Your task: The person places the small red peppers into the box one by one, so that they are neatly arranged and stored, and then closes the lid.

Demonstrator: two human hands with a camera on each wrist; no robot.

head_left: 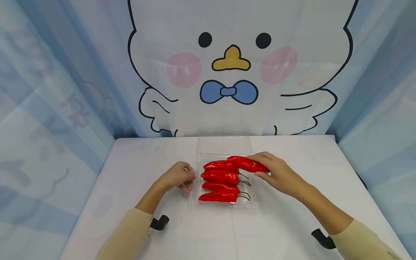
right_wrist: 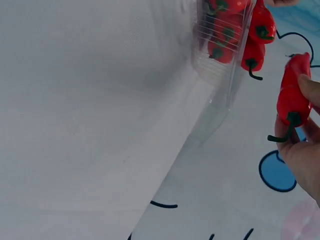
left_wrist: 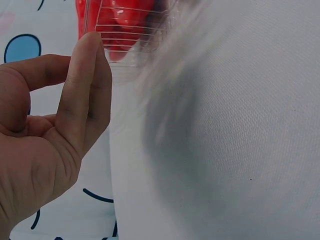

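My right hand (head_left: pixel 276 173) grips a red chili pepper (head_left: pixel 247 163) between thumb and fingers, over the far right part of a clear plastic box (head_left: pixel 250 202). In the right wrist view that pepper (right_wrist: pixel 294 95) hangs apart from the others, its green stem pointing down. Several more red peppers (head_left: pixel 219 176) lie side by side in the box, stems to the right. My left hand (head_left: pixel 180 177) is at the box's left side. Its fingertips pinch the rim in the left wrist view, where the ribbed wall (left_wrist: pixel 132 35) shows; the thumb is partly hidden.
The box's clear lid (head_left: pixel 224 145) lies folded back toward the far edge of the white table (head_left: pixel 143 155). Behind the table hangs a curtain (head_left: pixel 234 115) with a cartoon bird. More blue curtain (head_left: pixel 48 144) closes off both sides.
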